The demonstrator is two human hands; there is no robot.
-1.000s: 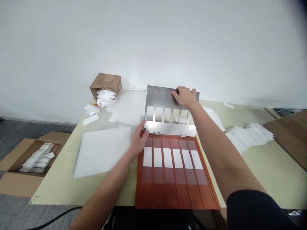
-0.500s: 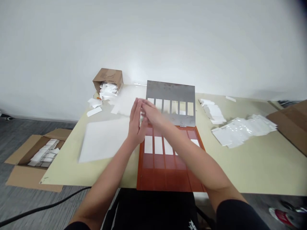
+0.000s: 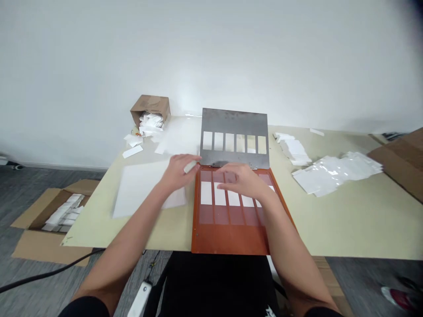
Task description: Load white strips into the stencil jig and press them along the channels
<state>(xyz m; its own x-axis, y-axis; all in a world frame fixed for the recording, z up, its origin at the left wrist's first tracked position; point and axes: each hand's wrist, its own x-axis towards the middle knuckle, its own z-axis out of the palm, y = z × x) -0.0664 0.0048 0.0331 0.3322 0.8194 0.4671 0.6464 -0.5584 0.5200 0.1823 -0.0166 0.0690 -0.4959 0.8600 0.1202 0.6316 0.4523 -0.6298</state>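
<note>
Cards [image 3: 206, 193] already lie slotted in the orange board [image 3: 228, 237], the windowed metal plate [image 3: 234, 122] not folded over them, the right hand [image 3: 246, 180] spread wide above, the left hand [image 3: 178, 172] beside, its hold impossible to tell

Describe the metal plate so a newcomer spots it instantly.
On the pale yellow table, find the orange board at the near edge. The metal plate adjoins its far edge. Unlike the nearby white sheet, it is grey, with six rectangular windows in a row.

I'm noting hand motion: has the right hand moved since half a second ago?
Yes. Judged against the orange tray, the right hand has moved rightward and toward the tray's near edge.
</note>
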